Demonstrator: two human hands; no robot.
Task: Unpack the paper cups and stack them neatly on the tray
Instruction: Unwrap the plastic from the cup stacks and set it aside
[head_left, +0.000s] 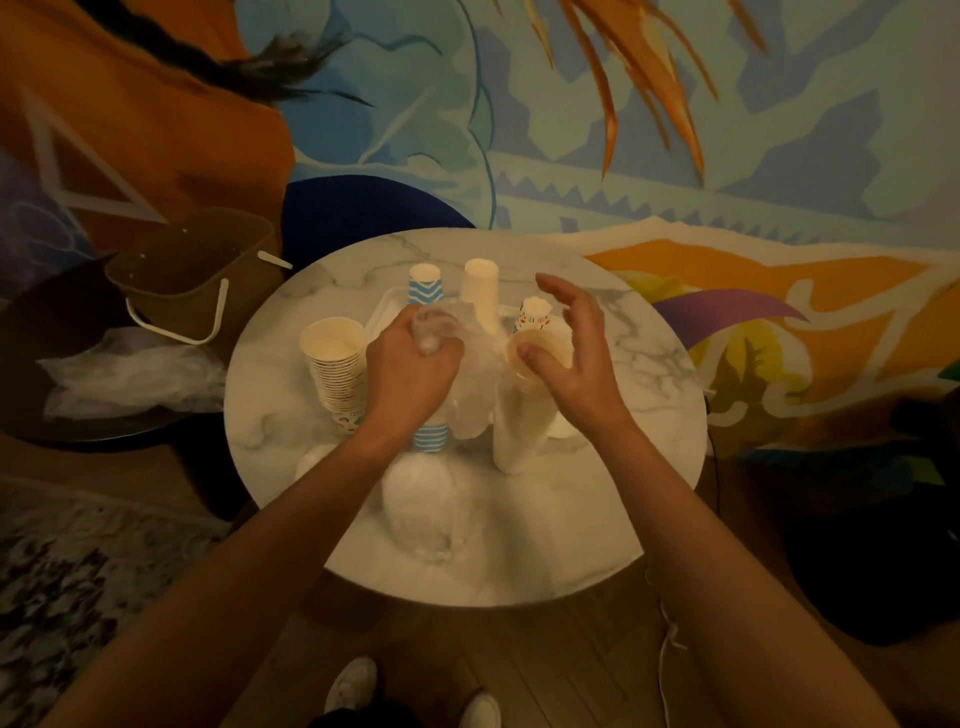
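My left hand (410, 364) grips the crumpled clear plastic wrapper (467, 364) of a cup sleeve above the table's middle. Beside it my right hand (566, 338) hovers with spread, relaxed fingers over the open mouth of a cream cup stack (524, 410) that stands tilted on the table. A white tray (382, 312) lies behind my hands; on it stand an upside-down blue zigzag stack (426, 286), a plain white stack (482, 291) and a patterned stack (535, 314). A tall mouth-up stack (337, 364) stands at the left. A blue-striped stack (431, 436) shows under my left wrist.
The round marble table (649, 415) holds a wrapped white cup sleeve (421, 509) near its front edge. A brown basket with white handles (197, 270) and loose plastic wrap (130, 374) sit on a dark side table at the left. Painted wall behind.
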